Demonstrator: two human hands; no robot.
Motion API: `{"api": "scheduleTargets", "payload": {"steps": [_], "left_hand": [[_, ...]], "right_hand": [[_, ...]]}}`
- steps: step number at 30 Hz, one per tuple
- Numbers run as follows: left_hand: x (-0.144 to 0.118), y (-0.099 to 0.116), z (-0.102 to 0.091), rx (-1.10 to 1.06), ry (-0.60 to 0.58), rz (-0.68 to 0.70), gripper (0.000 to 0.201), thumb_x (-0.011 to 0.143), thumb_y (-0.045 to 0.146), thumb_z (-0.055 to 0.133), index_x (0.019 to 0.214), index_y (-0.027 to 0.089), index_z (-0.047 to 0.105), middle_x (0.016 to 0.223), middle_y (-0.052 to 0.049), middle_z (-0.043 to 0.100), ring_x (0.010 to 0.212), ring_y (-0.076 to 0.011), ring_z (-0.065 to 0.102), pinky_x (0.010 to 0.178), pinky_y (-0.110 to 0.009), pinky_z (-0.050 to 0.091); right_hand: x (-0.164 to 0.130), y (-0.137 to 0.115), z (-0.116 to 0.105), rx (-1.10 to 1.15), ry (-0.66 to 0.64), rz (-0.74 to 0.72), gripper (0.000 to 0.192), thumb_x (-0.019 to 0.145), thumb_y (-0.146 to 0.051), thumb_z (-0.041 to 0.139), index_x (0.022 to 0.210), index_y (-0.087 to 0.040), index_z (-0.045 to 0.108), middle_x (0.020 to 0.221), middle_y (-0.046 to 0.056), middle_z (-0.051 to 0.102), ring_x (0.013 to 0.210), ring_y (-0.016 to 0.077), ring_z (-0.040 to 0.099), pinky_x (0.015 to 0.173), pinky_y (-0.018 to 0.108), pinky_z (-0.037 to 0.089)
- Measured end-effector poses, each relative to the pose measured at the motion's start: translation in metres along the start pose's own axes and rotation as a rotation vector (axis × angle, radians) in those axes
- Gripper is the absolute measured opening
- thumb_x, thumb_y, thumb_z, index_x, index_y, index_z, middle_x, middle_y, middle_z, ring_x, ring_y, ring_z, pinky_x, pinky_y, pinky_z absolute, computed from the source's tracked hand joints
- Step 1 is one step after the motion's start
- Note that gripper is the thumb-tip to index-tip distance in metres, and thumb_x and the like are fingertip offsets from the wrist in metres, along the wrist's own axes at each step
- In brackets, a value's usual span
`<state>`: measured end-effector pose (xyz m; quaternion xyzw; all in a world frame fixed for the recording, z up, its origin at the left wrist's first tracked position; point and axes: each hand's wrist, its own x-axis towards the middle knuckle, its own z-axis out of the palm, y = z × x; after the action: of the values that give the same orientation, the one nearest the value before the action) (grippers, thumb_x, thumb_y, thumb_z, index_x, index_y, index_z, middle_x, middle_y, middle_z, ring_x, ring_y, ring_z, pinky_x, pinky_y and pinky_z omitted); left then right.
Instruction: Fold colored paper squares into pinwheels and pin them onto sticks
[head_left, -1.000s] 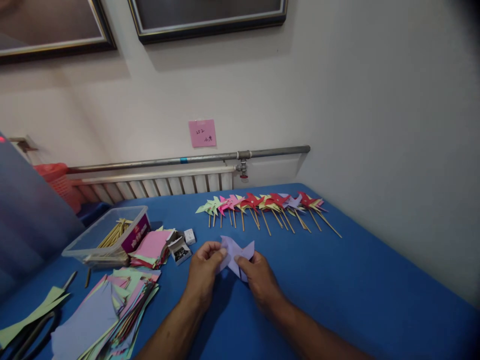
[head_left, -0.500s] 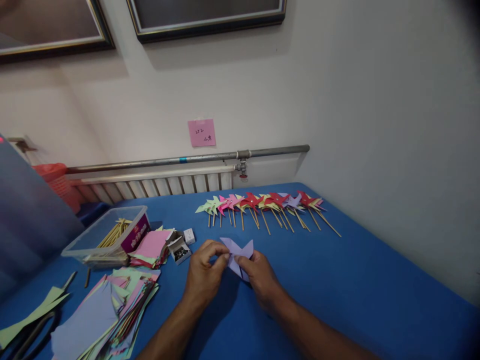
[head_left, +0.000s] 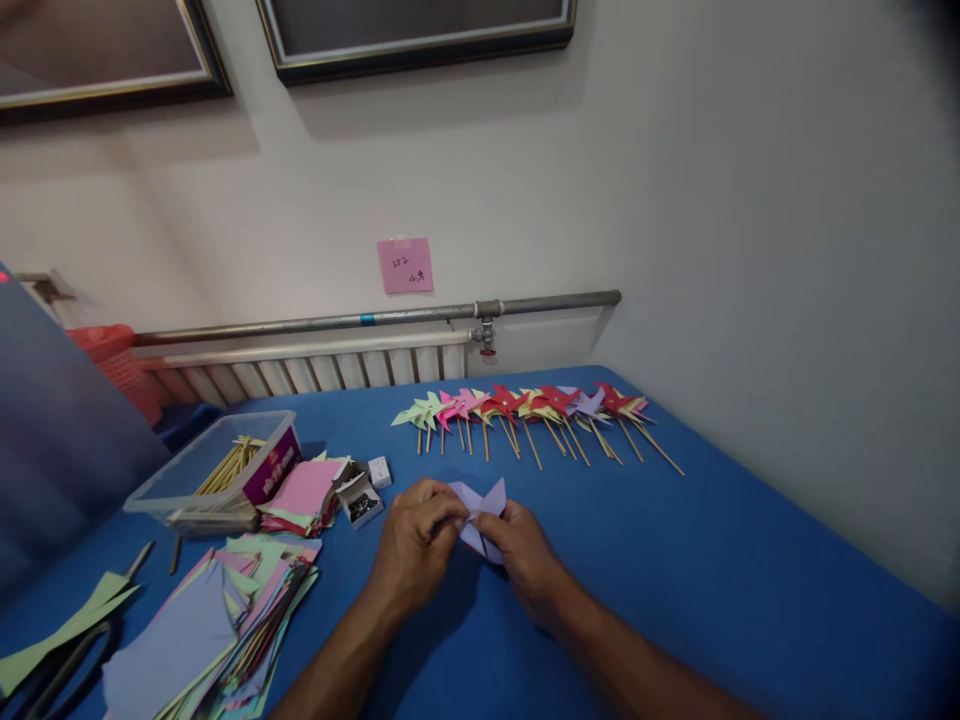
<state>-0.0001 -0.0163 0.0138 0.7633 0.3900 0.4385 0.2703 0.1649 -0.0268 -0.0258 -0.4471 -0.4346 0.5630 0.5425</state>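
Note:
A lilac paper piece [head_left: 480, 503], cut and partly folded into pinwheel flaps, is held just above the blue table [head_left: 712, 570]. My left hand [head_left: 416, 545] pinches its left flaps toward the centre with thumb and fingers. My right hand [head_left: 525, 555] grips its right and lower side. Both hands meet at the paper's middle, which they partly hide.
A row of finished paper pinwheels on sticks [head_left: 532, 410] lies behind. At left are a clear plastic box of wooden sticks [head_left: 217, 470], a small open box of pins [head_left: 360, 500], stacks of coloured paper squares [head_left: 225, 620] and scissors [head_left: 67, 665]. A radiator [head_left: 315, 370] runs along the wall.
My left hand has moved right, folding the paper's left flap inward to the centre. The paper looks smaller and more bunched between both hands.

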Motion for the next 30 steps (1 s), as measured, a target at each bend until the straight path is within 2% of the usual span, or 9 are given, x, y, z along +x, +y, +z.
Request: {"api": "scheduleTargets", "payload": {"steps": [4, 12, 19, 24, 30], "left_hand": [[-0.002, -0.005, 0.001, 0.098, -0.02, 0.055, 0.027, 0.098, 0.014, 0.061, 0.093, 0.027, 0.085, 0.103, -0.006, 0.078, 0.103, -0.0251, 0.072, 0.094, -0.04, 0.049], [-0.003, -0.011, 0.003, 0.203, 0.006, 0.133, 0.028, 0.099, 0.01, 0.06, 0.092, 0.025, 0.082, 0.102, -0.004, 0.078, 0.1, -0.0213, 0.073, 0.092, -0.037, 0.051], [-0.003, -0.004, -0.002, 0.269, -0.029, 0.144, 0.027, 0.1, 0.013, 0.06, 0.095, 0.026, 0.083, 0.105, -0.005, 0.079, 0.1, -0.0229, 0.072, 0.091, -0.04, 0.051], [-0.004, -0.005, -0.002, 0.374, -0.032, 0.242, 0.032, 0.096, 0.007, 0.058, 0.102, 0.026, 0.083, 0.109, -0.006, 0.08, 0.102, -0.0246, 0.072, 0.093, -0.043, 0.049], [-0.005, -0.006, -0.001, 0.508, 0.005, 0.333, 0.033, 0.095, 0.004, 0.058, 0.106, 0.025, 0.081, 0.108, -0.006, 0.079, 0.099, -0.0244, 0.07, 0.087, -0.041, 0.047]], "right_hand": [[0.0, 0.0, -0.001, 0.116, -0.034, 0.029, 0.032, 0.073, -0.043, 0.083, 0.093, -0.018, 0.079, 0.084, 0.004, 0.078, 0.076, 0.0218, 0.066, 0.073, 0.031, 0.05], [0.0, -0.002, 0.0, 0.12, -0.044, 0.045, 0.031, 0.073, -0.043, 0.086, 0.089, -0.018, 0.078, 0.08, 0.002, 0.075, 0.072, 0.0193, 0.062, 0.07, 0.03, 0.047], [-0.002, -0.003, 0.0, 0.14, -0.052, 0.041, 0.034, 0.073, -0.044, 0.086, 0.093, -0.018, 0.079, 0.085, 0.004, 0.079, 0.079, 0.0229, 0.068, 0.077, 0.032, 0.051], [-0.003, -0.01, 0.002, 0.145, -0.05, 0.057, 0.035, 0.074, -0.045, 0.085, 0.094, -0.017, 0.081, 0.084, 0.005, 0.078, 0.081, 0.0237, 0.069, 0.079, 0.033, 0.051], [-0.009, -0.023, 0.005, 0.193, -0.061, 0.058, 0.038, 0.077, -0.05, 0.087, 0.094, -0.017, 0.081, 0.085, 0.005, 0.077, 0.084, 0.022, 0.068, 0.079, 0.031, 0.051]]}}
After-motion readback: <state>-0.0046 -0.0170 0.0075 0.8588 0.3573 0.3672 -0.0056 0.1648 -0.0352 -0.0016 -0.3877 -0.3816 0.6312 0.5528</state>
